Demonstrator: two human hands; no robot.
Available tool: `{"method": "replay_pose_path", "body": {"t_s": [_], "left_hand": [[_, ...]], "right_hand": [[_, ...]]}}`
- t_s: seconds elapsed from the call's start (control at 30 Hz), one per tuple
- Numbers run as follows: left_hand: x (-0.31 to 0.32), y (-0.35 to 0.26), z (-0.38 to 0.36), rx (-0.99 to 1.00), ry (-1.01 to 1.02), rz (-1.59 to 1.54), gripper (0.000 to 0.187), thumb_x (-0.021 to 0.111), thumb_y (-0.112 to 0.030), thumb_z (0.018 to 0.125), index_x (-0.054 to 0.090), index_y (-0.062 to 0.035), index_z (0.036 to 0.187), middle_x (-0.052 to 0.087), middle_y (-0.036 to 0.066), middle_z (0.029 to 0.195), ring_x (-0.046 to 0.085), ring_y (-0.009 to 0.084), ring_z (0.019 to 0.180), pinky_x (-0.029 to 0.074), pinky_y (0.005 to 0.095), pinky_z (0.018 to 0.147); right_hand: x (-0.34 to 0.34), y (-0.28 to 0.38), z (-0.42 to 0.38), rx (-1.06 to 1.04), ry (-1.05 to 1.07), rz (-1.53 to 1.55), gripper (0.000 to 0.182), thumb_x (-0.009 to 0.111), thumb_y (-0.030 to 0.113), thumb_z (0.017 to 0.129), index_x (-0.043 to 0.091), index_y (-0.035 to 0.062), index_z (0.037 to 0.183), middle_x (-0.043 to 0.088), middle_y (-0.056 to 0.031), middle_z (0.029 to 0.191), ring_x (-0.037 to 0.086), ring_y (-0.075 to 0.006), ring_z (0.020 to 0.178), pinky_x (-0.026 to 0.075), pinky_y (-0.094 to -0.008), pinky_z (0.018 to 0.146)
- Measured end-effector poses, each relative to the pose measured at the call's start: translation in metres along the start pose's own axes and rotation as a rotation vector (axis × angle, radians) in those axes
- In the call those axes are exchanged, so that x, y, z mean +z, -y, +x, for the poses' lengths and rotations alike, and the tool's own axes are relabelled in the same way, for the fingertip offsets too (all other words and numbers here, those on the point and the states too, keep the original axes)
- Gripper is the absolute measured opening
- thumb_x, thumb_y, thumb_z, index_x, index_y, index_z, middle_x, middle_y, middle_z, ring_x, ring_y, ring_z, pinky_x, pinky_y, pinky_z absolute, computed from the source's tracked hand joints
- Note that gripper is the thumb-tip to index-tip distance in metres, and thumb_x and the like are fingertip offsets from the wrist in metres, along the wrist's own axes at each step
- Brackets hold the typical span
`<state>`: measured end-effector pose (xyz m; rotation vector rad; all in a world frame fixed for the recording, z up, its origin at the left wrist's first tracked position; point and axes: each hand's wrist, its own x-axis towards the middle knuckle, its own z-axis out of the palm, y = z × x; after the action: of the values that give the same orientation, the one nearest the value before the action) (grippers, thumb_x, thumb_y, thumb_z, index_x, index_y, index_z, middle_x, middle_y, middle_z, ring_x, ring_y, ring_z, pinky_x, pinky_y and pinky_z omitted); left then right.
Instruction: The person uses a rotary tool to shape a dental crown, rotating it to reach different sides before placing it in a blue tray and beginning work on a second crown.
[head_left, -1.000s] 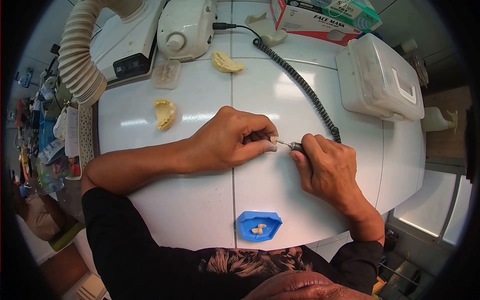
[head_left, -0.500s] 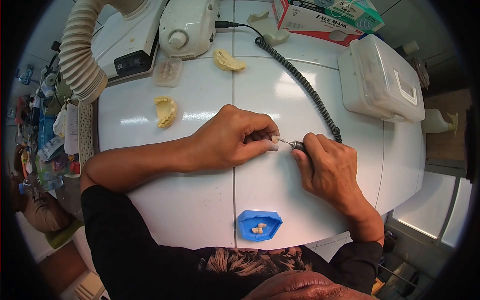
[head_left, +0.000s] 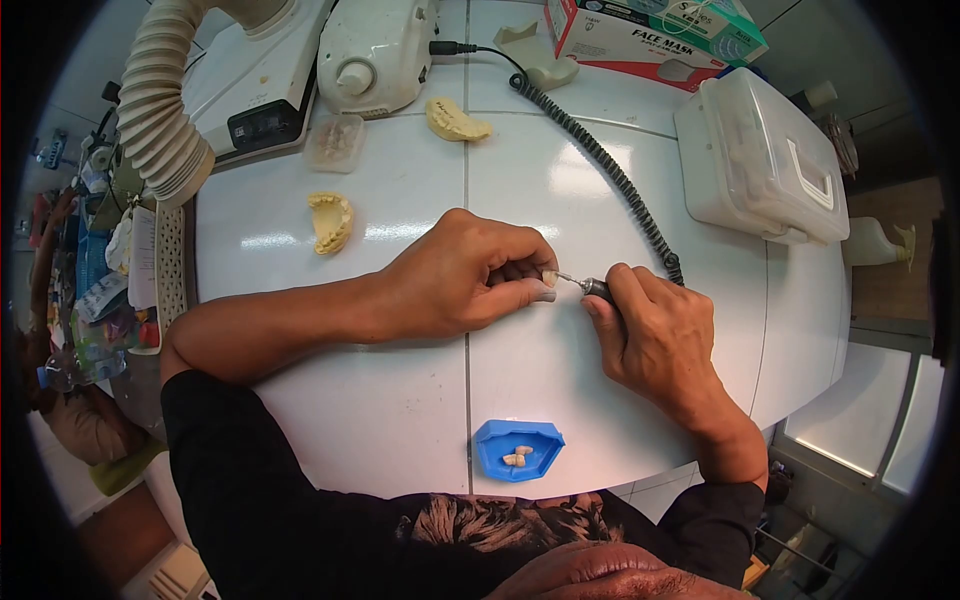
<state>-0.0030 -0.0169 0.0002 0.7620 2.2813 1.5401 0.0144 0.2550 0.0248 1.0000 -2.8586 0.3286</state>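
Observation:
Between the thumb and fingers of my left hand [head_left: 468,275] is a small tooth-coloured dental crown [head_left: 550,278], mostly covered by the fingertips. My right hand [head_left: 662,335] grips a dark rotary handpiece [head_left: 597,290], its thin metal bur pointing left at the crown. Bur tip and crown appear to touch. A coiled black cord [head_left: 620,165] runs down to behind my right hand. Nearer my body, a blue tray [head_left: 488,462] holds several small tooth-coloured pieces [head_left: 516,458].
Yellowish dental casts [head_left: 332,222] lie at the left and far middle, near a small clear box [head_left: 335,143]. A white control unit [head_left: 372,60] and ribbed hose [head_left: 160,110] stand far left. A lidded white case [head_left: 765,160] and face mask box [head_left: 650,45] occupy the right.
Both hands stay almost in place; my right hand and the handpiece shift very slightly. In the background at left, another person's arm has come up.

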Motion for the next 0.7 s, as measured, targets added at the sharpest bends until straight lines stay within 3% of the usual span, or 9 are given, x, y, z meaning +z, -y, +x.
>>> {"method": "replay_pose_path", "body": {"t_s": [0.7], "left_hand": [[0.0002,0.0018,0.0003,0.009,-0.012,0.017,0.020,0.080,-0.009,0.098,0.076,0.0010,0.114,0.080,0.013,0.092,0.075,0.0178,0.077,0.058,0.0315,0.070]], "right_hand": [[-0.0020,-0.0026,0.0003,-0.047,0.018,0.027,0.028,0.076,0.030,0.102,0.061,0.0099,0.090,0.058,-0.0046,0.071,0.063,-0.0256,0.056,0.047,-0.0399,0.051]]}}
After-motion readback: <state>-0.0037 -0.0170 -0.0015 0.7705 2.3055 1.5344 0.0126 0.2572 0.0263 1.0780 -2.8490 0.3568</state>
